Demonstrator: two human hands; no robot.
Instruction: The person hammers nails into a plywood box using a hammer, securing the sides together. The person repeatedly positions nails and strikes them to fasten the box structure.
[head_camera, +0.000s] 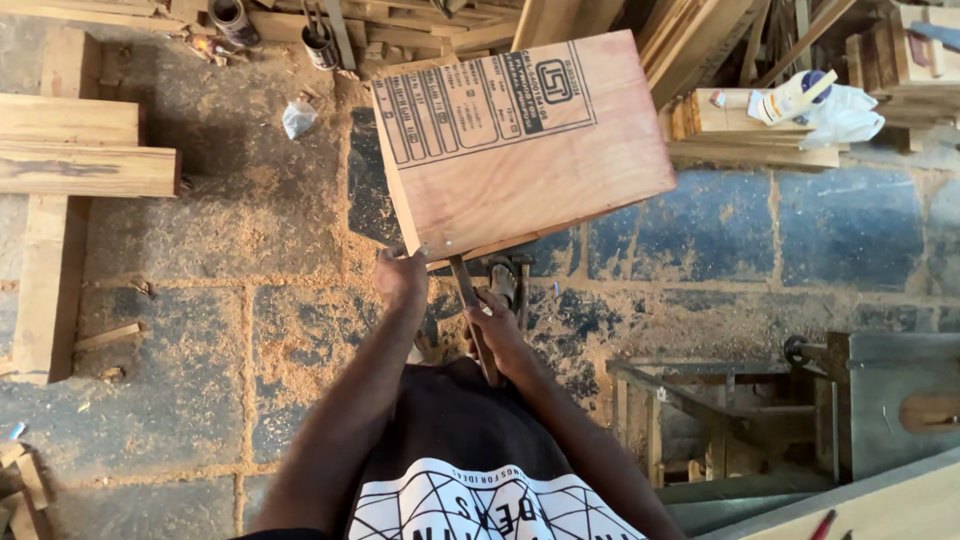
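Observation:
A reddish plywood board (530, 150) with a black printed stamp on its face is held up in front of me, tilted. My left hand (401, 277) grips its near lower corner. My right hand (497, 322) is closed around the wooden handle of a hammer (470, 310), whose head sits just under the board's lower edge. My black shirt with a white pattern fills the bottom of the view.
The stone floor (200, 330) is strewn with sawdust. Timber planks (80, 150) lie at the left, stacked wood (750, 120) with a plastic bottle (790, 97) at the upper right. A metal machine frame (730, 410) stands at the lower right.

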